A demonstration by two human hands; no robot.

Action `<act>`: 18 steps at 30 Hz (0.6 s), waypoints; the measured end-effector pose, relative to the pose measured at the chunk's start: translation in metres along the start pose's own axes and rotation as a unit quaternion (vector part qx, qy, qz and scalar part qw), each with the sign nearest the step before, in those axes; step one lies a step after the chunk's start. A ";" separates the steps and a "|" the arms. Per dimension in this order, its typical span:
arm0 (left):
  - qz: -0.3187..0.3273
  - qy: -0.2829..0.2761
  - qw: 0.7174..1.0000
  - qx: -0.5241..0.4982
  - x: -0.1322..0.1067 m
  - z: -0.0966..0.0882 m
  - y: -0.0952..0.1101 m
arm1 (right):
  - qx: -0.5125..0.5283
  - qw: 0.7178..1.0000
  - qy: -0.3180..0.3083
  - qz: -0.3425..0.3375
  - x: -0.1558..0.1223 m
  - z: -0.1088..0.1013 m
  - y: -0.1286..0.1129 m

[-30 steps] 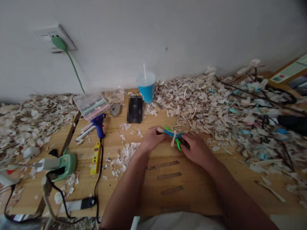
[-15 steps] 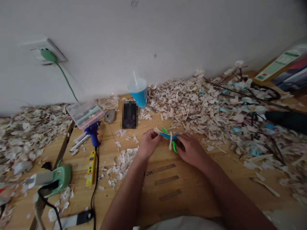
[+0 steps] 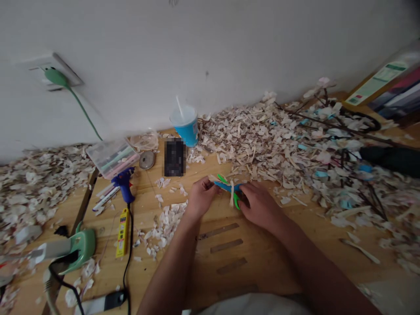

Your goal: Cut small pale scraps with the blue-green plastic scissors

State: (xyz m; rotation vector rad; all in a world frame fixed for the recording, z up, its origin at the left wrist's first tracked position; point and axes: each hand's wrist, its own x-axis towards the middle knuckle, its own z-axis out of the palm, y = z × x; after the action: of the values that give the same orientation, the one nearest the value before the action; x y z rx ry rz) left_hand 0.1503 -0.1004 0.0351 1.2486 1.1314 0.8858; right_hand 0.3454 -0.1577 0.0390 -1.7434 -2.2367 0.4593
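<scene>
My right hand [image 3: 256,200] is closed around the handles of scissors [image 3: 226,187] with blue and green parts, pointing left. A pale, dry strip [image 3: 232,197] hangs across the scissors near the handles. My left hand [image 3: 202,194] is pinched at the blade end, on a pale strip [image 3: 213,178] that looks like the dry scraps around; its full shape is hidden by the fingers. Below and left of my left hand lies a small heap of whitish cut pieces [image 3: 169,223] on the wooden table [image 3: 256,245].
Pale scraps [image 3: 256,135] pile up along the wall at right, with twigs [image 3: 344,127]. At left are a blue glue gun [image 3: 125,186], a yellow box [image 3: 122,234], a green power adapter [image 3: 85,247] and a clear case [image 3: 113,157]. A blue cup [image 3: 187,131] stands behind a pixelated dark object [image 3: 175,157].
The whole view has shifted slightly, so things sit a little farther left. Both hands keep nearly the same pose around the scissors and strip.
</scene>
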 end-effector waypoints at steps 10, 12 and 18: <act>0.008 -0.034 0.998 0.043 -0.002 -0.004 -0.001 | 0.015 1.000 0.006 -0.015 0.000 0.001 0.000; 0.006 -0.044 0.997 0.061 -0.003 -0.005 0.000 | 0.015 1.000 0.009 -0.019 -0.001 0.002 0.000; 0.025 -0.030 0.988 0.146 -0.005 -0.010 0.008 | 0.006 1.000 0.014 -0.025 -0.001 0.001 -0.001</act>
State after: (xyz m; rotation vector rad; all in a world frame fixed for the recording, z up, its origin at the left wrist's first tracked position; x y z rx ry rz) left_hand 0.1402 -0.1013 0.0439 1.5395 1.2159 0.7305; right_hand 0.3447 -0.1591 0.0382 -1.6732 -2.2488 0.4339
